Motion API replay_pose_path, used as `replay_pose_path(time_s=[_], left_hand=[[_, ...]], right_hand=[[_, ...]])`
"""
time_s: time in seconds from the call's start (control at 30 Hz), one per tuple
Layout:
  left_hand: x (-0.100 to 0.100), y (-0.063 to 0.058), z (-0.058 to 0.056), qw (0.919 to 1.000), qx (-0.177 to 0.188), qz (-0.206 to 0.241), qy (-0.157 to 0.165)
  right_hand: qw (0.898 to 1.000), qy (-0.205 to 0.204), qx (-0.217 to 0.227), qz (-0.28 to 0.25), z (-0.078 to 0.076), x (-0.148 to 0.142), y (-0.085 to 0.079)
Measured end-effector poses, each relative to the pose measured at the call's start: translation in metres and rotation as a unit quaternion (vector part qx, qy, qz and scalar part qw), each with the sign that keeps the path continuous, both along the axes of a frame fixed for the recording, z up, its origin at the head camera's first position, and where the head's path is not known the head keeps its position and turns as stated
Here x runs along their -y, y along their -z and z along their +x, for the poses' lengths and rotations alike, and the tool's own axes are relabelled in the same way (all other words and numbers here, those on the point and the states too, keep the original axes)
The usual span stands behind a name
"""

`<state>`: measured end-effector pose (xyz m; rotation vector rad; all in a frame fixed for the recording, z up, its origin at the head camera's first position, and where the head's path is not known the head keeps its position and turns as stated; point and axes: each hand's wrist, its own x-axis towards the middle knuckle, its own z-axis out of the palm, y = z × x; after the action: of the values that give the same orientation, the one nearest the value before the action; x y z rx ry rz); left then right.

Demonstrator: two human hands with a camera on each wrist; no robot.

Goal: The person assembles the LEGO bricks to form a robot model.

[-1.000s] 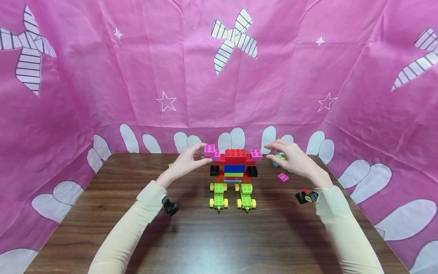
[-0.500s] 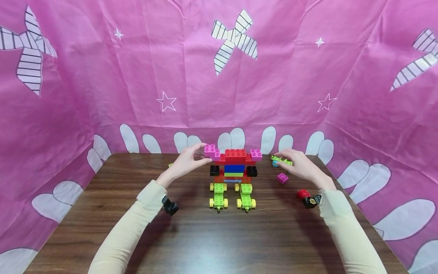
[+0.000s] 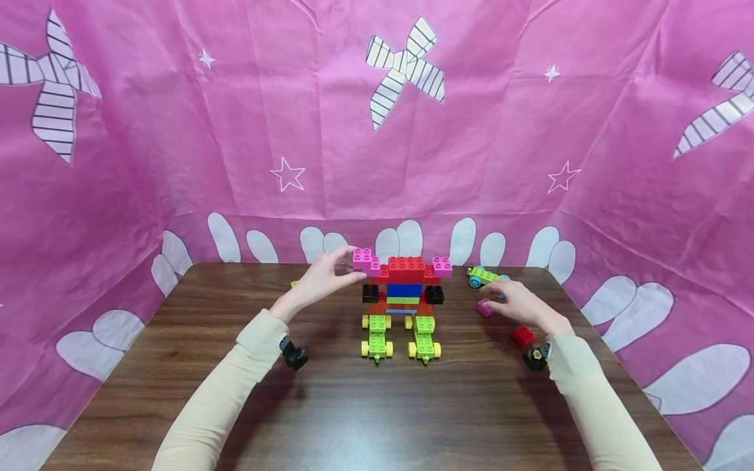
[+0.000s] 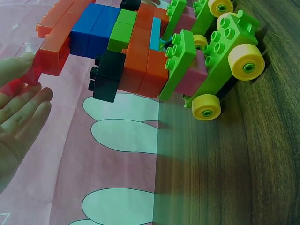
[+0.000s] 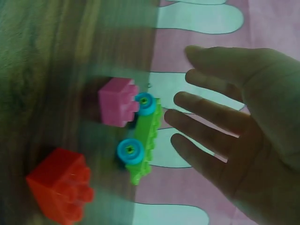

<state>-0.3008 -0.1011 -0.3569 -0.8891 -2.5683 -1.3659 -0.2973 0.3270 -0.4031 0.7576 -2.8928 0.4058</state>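
A figure built of toy building bricks stands on two green wheeled bases (image 3: 377, 340) with yellow wheels. Its body has red (image 3: 406, 267), blue (image 3: 404, 290) and black bricks (image 3: 370, 294). My left hand (image 3: 326, 278) pinches the pink bricks (image 3: 362, 259) at the figure's upper left, thumb on one side and fingers on the other in the left wrist view. My right hand (image 3: 524, 304) holds nothing, its fingers apart in the right wrist view. It hovers close by a loose pink brick (image 5: 115, 102), which it partly covers in the head view.
Behind the loose pink brick stands a green wheeled base with blue wheels (image 3: 476, 280). A loose red brick (image 3: 523, 335) lies nearer, by the right wrist. A small green piece (image 3: 294, 284) shows behind the left hand. Pink cloth (image 3: 353, 150) surrounds the wooden table (image 3: 377, 418).
My right hand has moved away from the figure's right side, outward and down toward the loose pink brick. My left hand keeps its place on the figure.
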Motion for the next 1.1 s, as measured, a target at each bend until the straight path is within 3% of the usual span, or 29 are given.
replay_pose_path(time_s=[0.3,0.63,1.1], left_hand=[[0.0,0.001,-0.001,1.0,0.002,0.006,0.003],[-0.001,0.001,-0.001,1.0,0.003,0.008,0.004],[-0.001,-0.001,0.002,0.9999,-0.002,0.01,0.003]], right_hand=[[0.998,-0.014,0.056,0.02,-0.004,-0.004,0.018],[0.995,-0.002,0.099,0.015,-0.005,-0.004,0.02],[0.997,0.005,0.08,0.003,-0.003,-0.005,0.03]])
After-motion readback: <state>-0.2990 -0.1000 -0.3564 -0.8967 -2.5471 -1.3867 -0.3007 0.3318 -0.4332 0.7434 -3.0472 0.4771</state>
